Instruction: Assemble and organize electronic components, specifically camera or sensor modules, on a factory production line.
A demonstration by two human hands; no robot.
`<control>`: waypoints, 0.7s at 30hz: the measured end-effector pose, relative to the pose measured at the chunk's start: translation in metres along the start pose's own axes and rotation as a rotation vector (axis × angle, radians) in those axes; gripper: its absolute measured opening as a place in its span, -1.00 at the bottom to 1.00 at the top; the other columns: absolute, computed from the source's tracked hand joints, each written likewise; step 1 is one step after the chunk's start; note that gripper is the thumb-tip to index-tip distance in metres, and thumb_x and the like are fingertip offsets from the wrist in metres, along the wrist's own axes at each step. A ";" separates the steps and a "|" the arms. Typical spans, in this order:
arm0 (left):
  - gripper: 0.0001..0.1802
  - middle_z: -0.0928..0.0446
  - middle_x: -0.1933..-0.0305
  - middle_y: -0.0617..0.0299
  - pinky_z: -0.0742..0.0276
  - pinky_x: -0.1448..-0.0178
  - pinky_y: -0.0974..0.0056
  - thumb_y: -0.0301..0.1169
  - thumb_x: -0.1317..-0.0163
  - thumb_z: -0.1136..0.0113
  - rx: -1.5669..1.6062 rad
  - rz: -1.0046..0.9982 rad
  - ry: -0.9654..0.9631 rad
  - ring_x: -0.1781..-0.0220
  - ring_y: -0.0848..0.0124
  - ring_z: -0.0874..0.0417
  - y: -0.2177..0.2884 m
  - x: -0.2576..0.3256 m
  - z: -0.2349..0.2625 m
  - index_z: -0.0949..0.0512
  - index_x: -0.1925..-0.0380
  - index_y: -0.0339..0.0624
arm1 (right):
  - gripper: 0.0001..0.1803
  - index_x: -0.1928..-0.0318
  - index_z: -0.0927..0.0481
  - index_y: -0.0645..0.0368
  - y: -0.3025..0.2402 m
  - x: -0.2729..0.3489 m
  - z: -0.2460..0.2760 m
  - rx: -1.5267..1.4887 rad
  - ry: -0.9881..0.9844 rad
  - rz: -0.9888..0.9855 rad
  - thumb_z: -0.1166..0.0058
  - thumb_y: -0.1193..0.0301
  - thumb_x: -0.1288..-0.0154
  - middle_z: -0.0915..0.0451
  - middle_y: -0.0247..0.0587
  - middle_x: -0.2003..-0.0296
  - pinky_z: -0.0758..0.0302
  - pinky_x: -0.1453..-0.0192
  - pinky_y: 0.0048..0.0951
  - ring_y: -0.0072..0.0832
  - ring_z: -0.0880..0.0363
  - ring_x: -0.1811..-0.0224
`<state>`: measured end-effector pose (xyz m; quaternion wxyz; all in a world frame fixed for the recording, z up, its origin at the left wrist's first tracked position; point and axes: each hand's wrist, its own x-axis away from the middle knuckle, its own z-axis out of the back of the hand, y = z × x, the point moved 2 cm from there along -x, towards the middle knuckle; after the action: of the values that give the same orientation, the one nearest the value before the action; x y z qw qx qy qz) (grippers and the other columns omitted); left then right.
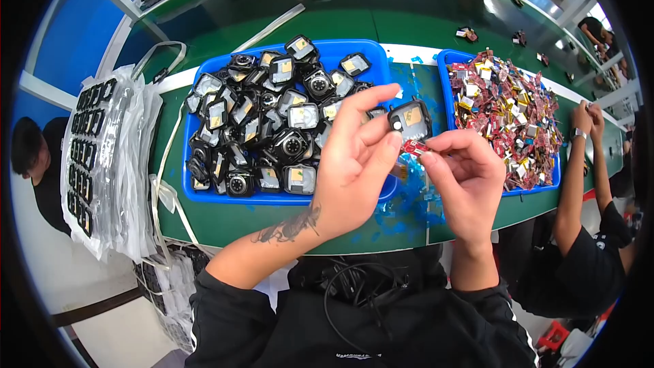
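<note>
Between thumb and fingers, my left hand (354, 170) grips a black smartwatch case (413, 120), its open side showing a tan patch. My right hand (469, 180) pinches a small red circuit board (413, 148) just below the case, close to my left thumb. Whether the board is still joined to the case, I cannot tell. Left of my hands, a blue tray (383, 71) is heaped with similar black watch cases (300, 116). A second blue tray (446, 78), to the right, is piled with red circuit boards and small parts (507, 123).
Blue film scraps (402, 221) litter the green table (272, 225) between the trays. Bagged stacks of black parts (102, 163) stand at the left edge beside loose white straps (163, 197). At the right, a co-worker's hands (586, 119) are close to the second tray.
</note>
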<state>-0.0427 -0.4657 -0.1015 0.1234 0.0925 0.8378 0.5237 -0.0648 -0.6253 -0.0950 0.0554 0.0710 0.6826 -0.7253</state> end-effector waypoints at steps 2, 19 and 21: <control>-0.60 -0.43 -0.26 -0.08 -0.54 -0.18 0.26 -0.69 -0.35 0.08 -0.528 -0.272 -0.201 -0.17 0.32 -0.57 0.004 -0.002 0.013 -0.43 -0.19 -0.36 | -0.84 0.17 -0.58 0.37 -0.004 -0.002 0.001 -0.054 0.029 0.023 -0.18 0.73 -0.23 -0.61 -0.21 0.21 -0.61 0.06 -0.59 -0.59 -0.63 0.17; -0.82 -0.69 0.18 0.11 -0.61 0.12 0.40 -0.61 -0.25 -0.24 -0.450 0.008 -0.199 0.16 0.46 -0.69 0.002 -0.003 0.010 -0.69 0.15 -0.35 | -0.84 0.25 -0.52 0.29 0.012 -0.002 0.014 -0.606 -0.203 -0.231 -0.25 0.65 -0.21 -0.58 -0.26 0.28 -0.54 0.17 -0.58 -0.64 -0.56 0.21; -0.80 -0.67 0.10 0.06 -0.63 0.04 0.39 -0.60 -0.29 -0.21 -0.242 0.285 -0.152 0.06 0.43 -0.68 -0.003 -0.003 0.011 -0.66 0.11 -0.41 | -0.81 0.24 -0.51 0.29 0.003 0.000 0.007 -0.308 0.000 -0.114 -0.26 0.68 -0.19 -0.57 -0.29 0.28 -0.53 0.20 -0.65 -0.67 -0.56 0.22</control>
<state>-0.0367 -0.4588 -0.1087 0.1212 0.2338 0.7356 0.6242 -0.0643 -0.6324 -0.0976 0.0244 0.0231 0.7887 -0.6139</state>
